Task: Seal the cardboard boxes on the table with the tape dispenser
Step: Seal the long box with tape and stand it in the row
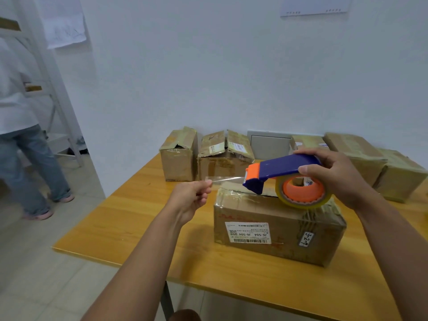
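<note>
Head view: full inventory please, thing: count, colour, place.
near box: 1, brown, white label, table front, under the dispenser
far boxes: 5, brown, along the wall
tape dispenser: 1, blue and orange, above the near box
tape roll: 1, clear on an orange hub, in the dispenser
tape strip: 1, clear, pulled leftward from the dispenser
table: 1, yellow wood
wall panel: 1, white, behind the boxes
bystander: 1, white top, jeans, far left
hands: left hand pinches the strip end; right hand grips the dispenser
</note>
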The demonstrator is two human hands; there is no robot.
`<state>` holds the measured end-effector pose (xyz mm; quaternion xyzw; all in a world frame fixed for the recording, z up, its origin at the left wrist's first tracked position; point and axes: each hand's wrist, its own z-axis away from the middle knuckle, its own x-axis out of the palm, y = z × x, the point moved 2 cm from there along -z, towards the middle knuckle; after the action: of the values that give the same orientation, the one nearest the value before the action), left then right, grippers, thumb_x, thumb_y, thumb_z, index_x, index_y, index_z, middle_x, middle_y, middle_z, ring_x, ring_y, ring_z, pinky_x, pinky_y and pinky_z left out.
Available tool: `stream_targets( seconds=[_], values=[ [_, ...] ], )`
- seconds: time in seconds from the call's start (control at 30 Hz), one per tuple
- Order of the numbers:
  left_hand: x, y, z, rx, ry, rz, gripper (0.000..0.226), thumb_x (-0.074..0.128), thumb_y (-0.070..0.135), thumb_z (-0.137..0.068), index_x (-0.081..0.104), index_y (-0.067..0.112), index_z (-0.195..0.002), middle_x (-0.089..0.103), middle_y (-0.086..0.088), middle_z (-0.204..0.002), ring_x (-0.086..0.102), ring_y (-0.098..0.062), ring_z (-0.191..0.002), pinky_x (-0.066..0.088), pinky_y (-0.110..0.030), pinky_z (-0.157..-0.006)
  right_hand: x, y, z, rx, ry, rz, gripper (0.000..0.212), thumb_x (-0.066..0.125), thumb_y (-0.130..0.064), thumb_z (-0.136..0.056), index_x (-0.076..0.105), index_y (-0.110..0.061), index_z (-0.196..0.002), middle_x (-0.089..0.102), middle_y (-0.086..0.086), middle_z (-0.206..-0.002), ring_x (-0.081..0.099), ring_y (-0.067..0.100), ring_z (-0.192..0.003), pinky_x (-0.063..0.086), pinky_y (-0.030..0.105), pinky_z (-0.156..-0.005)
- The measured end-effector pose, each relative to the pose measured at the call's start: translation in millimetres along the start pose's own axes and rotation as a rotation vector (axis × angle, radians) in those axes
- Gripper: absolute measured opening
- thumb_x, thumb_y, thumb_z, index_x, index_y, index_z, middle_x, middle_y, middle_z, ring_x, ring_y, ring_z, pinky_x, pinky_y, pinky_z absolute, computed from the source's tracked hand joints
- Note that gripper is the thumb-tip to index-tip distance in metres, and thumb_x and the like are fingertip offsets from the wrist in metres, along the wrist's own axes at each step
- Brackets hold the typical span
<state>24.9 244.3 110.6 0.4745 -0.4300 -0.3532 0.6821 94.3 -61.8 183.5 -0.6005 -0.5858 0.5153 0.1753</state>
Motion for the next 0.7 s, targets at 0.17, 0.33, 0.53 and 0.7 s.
stream_targets(
  seconds=[0.17, 0.33, 0.53, 0.7],
  values=[
    [-1, -4, -1, 0.078, 0.013, -0.128, 0.019, 0.077, 0.02, -0.083, 0.066, 0.004, -0.084, 0.059, 0.0, -0.063, 0.05, -0.007, -0.052, 0.048, -0.019, -0.052, 5, 4, -2, 0.012, 0.011, 0.02, 0.042, 0.065, -0.04, -0.072, 0.066, -0.035, -0.114, 0.064, 0.0, -0.114, 0.064, 0.021, -0.098, 0.058, 0.034, -0.074],
    [-1, -9, -2, 0.095, 0.035, -0.166, 0.021, 0.077, 0.021, -0.083, 0.067, 0.003, -0.084, 0.058, 0.0, -0.064, 0.048, -0.008, -0.054, 0.047, -0.021, -0.054, 9, 8, -2, 0.031, 0.0, 0.005, 0.048, 0.066, -0.044, -0.07, 0.065, -0.032, -0.116, 0.064, 0.0, -0.114, 0.065, 0.02, -0.096, 0.053, 0.026, -0.069],
    [1, -10, -3, 0.053, 0.013, -0.146, 0.02, 0.076, 0.018, -0.084, 0.064, 0.006, -0.074, 0.057, 0.0, -0.059, 0.048, -0.007, -0.05, 0.046, -0.019, -0.05, 5, 3, -4, 0.054, 0.007, 0.012, 0.036, 0.065, -0.042, -0.071, 0.066, -0.038, -0.107, 0.064, 0.002, -0.111, 0.065, 0.025, -0.096, 0.057, 0.036, -0.072],
    [5, -11, -6, -0.036, 0.023, -0.117, 0.015, 0.074, 0.01, -0.085, 0.066, 0.006, -0.073, 0.057, -0.001, -0.06, 0.046, -0.007, -0.048, 0.044, -0.017, -0.045, 4, 4, -6, 0.066, -0.032, 0.037, 0.037, 0.066, -0.041, -0.07, 0.067, -0.034, -0.106, 0.066, 0.003, -0.107, 0.065, 0.022, -0.093, 0.056, 0.033, -0.073]
  ],
)
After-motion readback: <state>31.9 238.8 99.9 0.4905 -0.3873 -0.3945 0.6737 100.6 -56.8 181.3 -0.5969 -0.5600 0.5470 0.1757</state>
